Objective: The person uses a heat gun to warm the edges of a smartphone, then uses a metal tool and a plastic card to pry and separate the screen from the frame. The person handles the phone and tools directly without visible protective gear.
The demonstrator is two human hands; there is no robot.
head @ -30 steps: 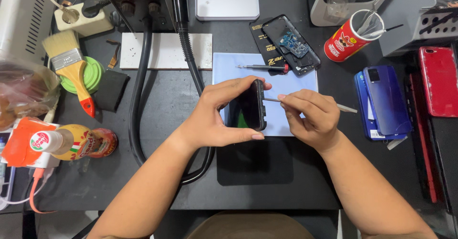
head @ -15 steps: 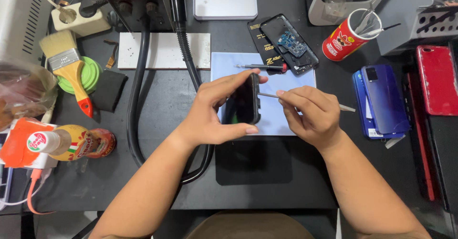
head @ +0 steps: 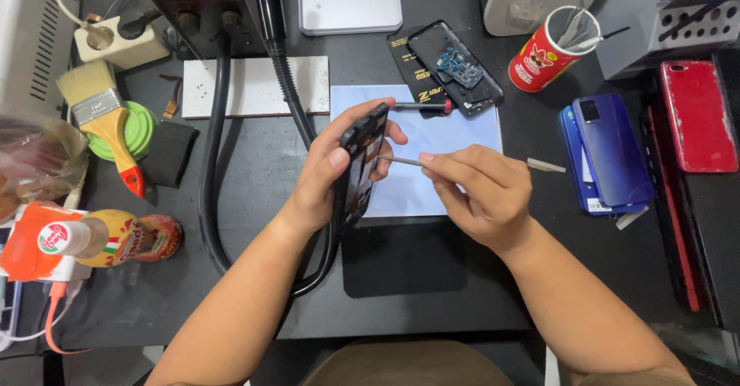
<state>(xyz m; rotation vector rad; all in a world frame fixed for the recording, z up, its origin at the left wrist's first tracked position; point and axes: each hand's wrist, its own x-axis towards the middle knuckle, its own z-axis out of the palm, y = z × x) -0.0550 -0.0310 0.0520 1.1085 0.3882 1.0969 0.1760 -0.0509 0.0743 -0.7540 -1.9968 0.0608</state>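
One black smartphone (head: 359, 168) is held on edge by the left hand (head: 327, 178), thumb on the near side and fingers curled round the far side, above one pale blue mat (head: 455, 135). One thin metal pry tool (head: 398, 160) is pinched between the fingertips of the right hand (head: 478, 193), its tip touching the phone's edge. Beyond the hands, one red-handled screwdriver (head: 422, 107) and one opened phone shell (head: 456, 68) are seen. Right of the right hand, two blue phones (head: 605, 151) are stacked, with one red phone (head: 697, 116) further out.
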